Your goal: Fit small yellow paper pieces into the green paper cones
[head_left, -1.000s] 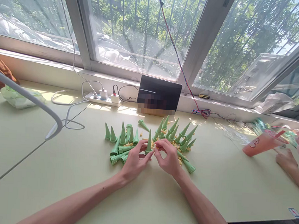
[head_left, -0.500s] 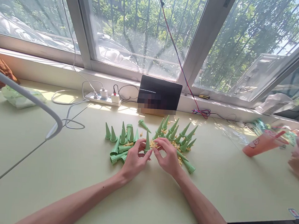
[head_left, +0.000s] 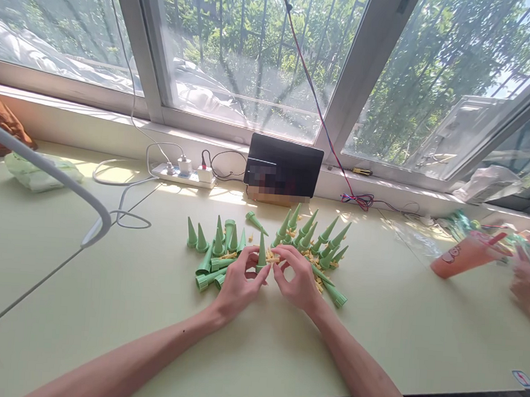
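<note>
My left hand (head_left: 244,279) is closed around the base of a green plastic cone (head_left: 262,250), which it holds upright with the tip pointing up. Close beside it, my right hand (head_left: 298,277) pinches a small yellow plastic piece (head_left: 273,260) between thumb and fingers, right by the cone's lower part. Whether the piece touches the cone, I cannot tell. Several more green cones (head_left: 202,239) stand or lie to the left of my hands, and another group of upright cones (head_left: 306,241) is behind my right hand. Small yellow pieces (head_left: 320,286) are scattered among them.
A dark-screened tablet (head_left: 284,169) leans near the window. Power strip (head_left: 182,174) and cables lie at back left, beside a grey curved stand (head_left: 66,178). On the right are a tilted cup of pink drink (head_left: 463,256) and another person's hand (head_left: 529,286).
The yellow piece in my right fingers has turned to lie more level. My left hand and the cone stay in place. The other person's hand at the right has shifted slightly.
</note>
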A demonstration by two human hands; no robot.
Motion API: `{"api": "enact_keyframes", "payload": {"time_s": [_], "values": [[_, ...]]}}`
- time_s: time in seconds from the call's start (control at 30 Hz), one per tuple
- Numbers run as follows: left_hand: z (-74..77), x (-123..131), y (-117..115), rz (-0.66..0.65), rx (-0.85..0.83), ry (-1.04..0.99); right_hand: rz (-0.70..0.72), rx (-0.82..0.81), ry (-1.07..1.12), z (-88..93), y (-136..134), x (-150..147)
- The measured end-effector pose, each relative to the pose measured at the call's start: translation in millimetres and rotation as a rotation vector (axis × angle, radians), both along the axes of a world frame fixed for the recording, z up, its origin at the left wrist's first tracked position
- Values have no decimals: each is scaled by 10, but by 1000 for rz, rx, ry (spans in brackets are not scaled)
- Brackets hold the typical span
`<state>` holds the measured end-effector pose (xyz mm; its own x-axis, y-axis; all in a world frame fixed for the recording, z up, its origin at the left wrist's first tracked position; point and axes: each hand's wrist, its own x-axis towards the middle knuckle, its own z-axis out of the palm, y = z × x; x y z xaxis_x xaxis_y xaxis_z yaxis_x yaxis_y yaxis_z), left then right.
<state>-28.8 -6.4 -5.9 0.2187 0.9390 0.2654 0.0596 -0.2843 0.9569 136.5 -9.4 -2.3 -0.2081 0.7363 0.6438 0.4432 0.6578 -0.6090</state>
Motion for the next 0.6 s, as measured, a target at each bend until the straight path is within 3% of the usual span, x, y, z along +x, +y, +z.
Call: {"api": "enact_keyframes", "payload": {"time_s": [0.6], "values": [[5, -5, -10, -21, -4, -1, -23, -22, 6, -50, 37, 5]]}}
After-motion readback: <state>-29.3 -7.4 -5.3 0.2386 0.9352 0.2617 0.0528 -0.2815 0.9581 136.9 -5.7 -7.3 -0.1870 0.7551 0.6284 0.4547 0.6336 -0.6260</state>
